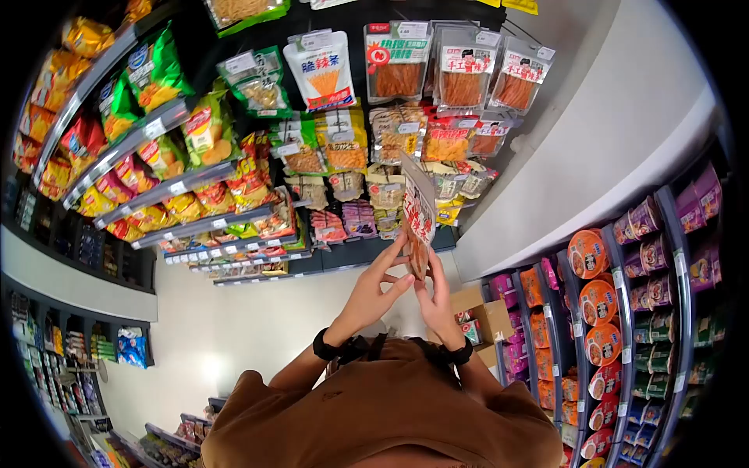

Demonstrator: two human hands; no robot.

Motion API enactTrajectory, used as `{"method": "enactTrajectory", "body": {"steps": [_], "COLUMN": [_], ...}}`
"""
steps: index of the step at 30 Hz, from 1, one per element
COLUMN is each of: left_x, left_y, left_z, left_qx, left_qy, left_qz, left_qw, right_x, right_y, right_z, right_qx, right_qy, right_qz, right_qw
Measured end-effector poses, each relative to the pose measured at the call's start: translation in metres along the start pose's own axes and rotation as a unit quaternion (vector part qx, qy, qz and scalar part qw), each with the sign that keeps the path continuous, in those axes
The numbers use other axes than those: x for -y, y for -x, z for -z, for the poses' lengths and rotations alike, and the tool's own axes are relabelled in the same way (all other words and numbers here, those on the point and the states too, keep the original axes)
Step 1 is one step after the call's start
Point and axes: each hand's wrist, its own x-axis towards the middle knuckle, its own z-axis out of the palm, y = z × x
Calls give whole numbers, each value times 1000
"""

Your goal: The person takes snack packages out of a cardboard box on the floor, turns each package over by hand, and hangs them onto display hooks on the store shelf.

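A clear snack packet (pixel 420 209) with red lettering and a brownish-orange filling is held upright in front of my chest, turned nearly edge-on. My left hand (pixel 374 290) grips its lower left side, with the thumb near the bottom. At the lower right edge, my right hand (pixel 437 303) closes on the same packet, its fingers partly behind it. Similar packets of reddish strips (pixel 466 74) hang on the rack ahead, beyond the held one. A white snack bag (pixel 320 72) hangs to their left.
Curved shelves of chip bags (pixel 160 156) rise on the left. Instant noodle bowls (pixel 599 303) fill the right-hand shelves. An open cardboard box (pixel 493 320) stands beside my right forearm. A pale wall (pixel 577 132) slopes between the rack and the right shelves.
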Motion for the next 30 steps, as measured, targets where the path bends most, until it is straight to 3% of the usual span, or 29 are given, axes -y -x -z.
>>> {"method": "enactTrajectory", "body": {"steps": [4, 10, 18, 23, 30], "left_x": [2, 8, 43, 45, 50], "left_y": [-49, -130, -230, -265, -308], "left_z": [14, 46, 100, 113, 94], "left_qx": [27, 103, 47, 91, 97], "left_qy": [-1, 26, 54, 38, 61], "left_qz": [-42, -57, -43, -4, -35], "left_qw": [999, 993, 996, 995, 993], "right_x": [-1, -20, -31, -33, -39], "right_y": [-39, -102, -165, -196, -239], "right_z": [4, 18, 50, 65, 103], "right_qx": [-59, -163, -245, -241, -202], "right_qy": [-100, -294, -297, -378, -430], "right_qz": [-42, -158, -151, -141, -140], "right_qw": [992, 929, 910, 883, 869]}}
